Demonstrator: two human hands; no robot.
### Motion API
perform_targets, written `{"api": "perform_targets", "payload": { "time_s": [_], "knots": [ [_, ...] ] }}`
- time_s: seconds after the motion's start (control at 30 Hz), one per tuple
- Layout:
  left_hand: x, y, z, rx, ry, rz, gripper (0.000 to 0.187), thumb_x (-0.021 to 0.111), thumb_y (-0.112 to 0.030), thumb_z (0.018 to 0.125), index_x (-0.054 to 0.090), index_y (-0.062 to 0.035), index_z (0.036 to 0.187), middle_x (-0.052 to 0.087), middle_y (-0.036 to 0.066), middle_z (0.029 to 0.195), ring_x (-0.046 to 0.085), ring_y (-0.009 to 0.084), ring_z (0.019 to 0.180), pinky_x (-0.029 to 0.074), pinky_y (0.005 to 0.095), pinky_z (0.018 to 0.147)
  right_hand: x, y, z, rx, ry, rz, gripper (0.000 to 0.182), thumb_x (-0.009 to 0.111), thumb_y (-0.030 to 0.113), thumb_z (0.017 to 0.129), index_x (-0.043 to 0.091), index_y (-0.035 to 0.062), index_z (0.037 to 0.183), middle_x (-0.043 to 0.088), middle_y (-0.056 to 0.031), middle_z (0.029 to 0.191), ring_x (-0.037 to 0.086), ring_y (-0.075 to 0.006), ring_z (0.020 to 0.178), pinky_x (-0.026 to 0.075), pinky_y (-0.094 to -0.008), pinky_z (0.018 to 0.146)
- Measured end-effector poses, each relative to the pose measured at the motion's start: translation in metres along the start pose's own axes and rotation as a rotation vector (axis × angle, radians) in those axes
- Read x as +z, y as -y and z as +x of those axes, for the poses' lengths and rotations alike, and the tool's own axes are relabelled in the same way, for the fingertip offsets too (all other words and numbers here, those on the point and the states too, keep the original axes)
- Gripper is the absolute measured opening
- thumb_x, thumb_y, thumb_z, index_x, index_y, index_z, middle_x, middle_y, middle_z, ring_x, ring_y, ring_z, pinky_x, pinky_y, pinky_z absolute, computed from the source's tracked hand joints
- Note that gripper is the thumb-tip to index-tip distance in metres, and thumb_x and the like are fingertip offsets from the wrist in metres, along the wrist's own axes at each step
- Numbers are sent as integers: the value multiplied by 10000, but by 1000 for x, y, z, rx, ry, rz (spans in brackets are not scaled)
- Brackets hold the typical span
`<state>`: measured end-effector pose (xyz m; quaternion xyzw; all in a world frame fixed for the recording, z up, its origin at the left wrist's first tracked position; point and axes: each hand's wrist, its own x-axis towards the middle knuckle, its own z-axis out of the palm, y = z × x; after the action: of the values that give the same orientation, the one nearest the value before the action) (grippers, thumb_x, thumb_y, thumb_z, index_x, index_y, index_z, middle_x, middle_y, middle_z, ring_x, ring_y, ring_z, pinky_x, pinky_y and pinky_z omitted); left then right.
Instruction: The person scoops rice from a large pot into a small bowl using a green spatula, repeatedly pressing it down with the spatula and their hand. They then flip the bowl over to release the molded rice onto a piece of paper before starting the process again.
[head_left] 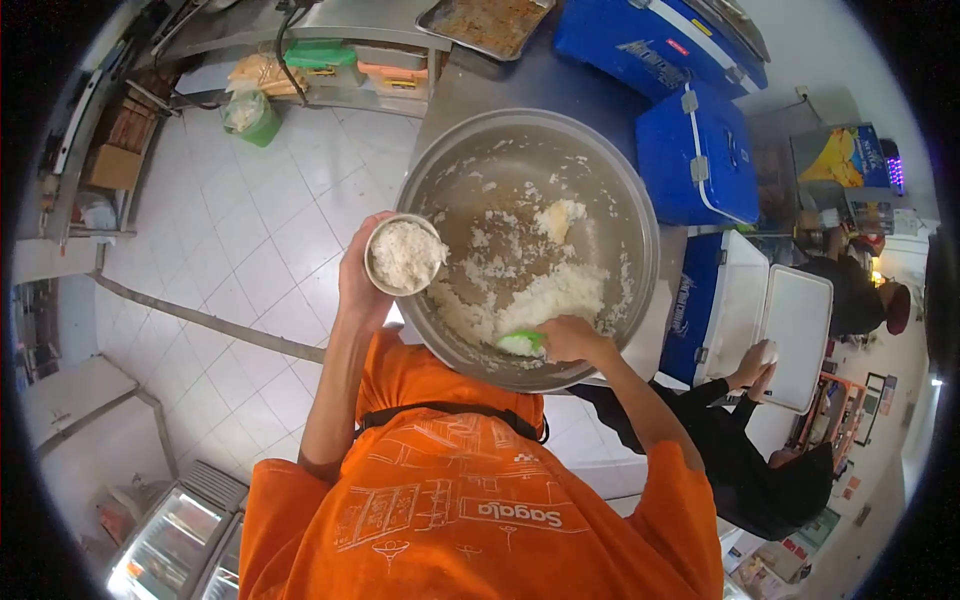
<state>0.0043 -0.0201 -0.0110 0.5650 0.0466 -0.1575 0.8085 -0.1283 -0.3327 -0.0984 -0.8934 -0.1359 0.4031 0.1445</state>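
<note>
Your left hand point(358, 285) clasps the rice-filled bowl point(404, 255) by its side; your right hand point(570, 338) grasps the green scoop point(522, 343); cooked rice point(545, 295) beneath looks soft, sticky, clumping.

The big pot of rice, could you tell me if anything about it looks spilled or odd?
Nothing looks spilled. Rice clings in patches to the pot's inner wall, with the rest heaped low on one side. The small bowl is full, and no grains show on the floor.

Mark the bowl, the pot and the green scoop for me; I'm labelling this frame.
bowl point(404, 256): head view, on the rice heaped inside it.
pot point(520, 160): head view, on its bare inner wall.
green scoop point(522, 343): head view, on its green head.
</note>
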Motion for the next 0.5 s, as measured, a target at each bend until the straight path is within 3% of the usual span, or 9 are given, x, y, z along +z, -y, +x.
{"api": "perform_targets", "payload": {
  "time_s": [0.07,0.13,0.2,0.27,0.3,0.37,0.4,0.47,0.5],
  "knots": [
    [-2,-2,-1,-111,-5,-141,367,370,-315,1015,523,-41,1207,618,98,1142,620,212,1050,514,368,923,9,-27,14,-89,146,203,286,538,238,881,669,57,1058,650,-211,847,646,-291,817,496,-407,766],
    [2,-3,-1,-338,0,-433,404,368,-375,1024,531,-57,1213,618,101,1163,608,222,1087,496,396,948,-18,-9,-4,-14,182,419,276,553,230,881,650,44,1061,648,-206,821,646,-314,779,491,-399,727],
    [6,3,-1,-327,75,-405,456,360,-426,1023,533,-59,1233,614,100,1185,597,224,1109,477,406,971,-44,9,-28,62,203,627,271,568,221,881,631,30,1063,646,-201,796,647,-337,741,487,-391,689],
    [14,10,1,-434,41,-291,487,362,-454,1017,530,-67,1261,608,98,1207,596,220,1116,472,406,981,-59,28,-51,-81,-127,869,312,545,175,921,547,14,1189,531,-72,741,527,-135,722,451,-301,680],
    [14,20,5,-507,64,-311,501,353,-457,1018,520,-70,1288,602,98,1223,588,213,1134,477,394,975,-78,44,-65,-87,-133,861,312,545,175,921,547,14,1189,531,-72,741,527,-135,722,451,-301,680],
    [24,34,14,-548,98,-293,501,350,-453,1018,515,-71,1297,598,100,1233,577,214,1153,482,394,968,-107,82,-82,12,-467,686,391,525,93,915,469,40,1298,577,-70,759,590,-182,671,483,-315,636],
    [35,38,18,-603,132,-276,500,347,-449,1019,509,-73,1306,593,101,1243,566,215,1172,487,393,960,-104,92,-74,16,-479,680,391,525,93,915,469,40,1298,577,-70,759,590,-182,671,483,-315,636],
    [69,37,20,-584,106,-222,474,321,-441,1023,562,-73,1199,628,96,1143,609,211,1068,502,433,918,-87,117,-47,255,-851,70,494,530,66,880,419,3,1357,603,-78,751,633,-218,585,517,-326,548],
    [83,40,22,-599,109,-204,443,320,-404,1025,560,-71,1190,630,91,1115,609,211,1036,506,438,897,-69,137,-25,352,-872,-138,545,556,69,832,419,-30,1351,601,-110,754,618,-212,541,506,-314,490]
  ]
}}
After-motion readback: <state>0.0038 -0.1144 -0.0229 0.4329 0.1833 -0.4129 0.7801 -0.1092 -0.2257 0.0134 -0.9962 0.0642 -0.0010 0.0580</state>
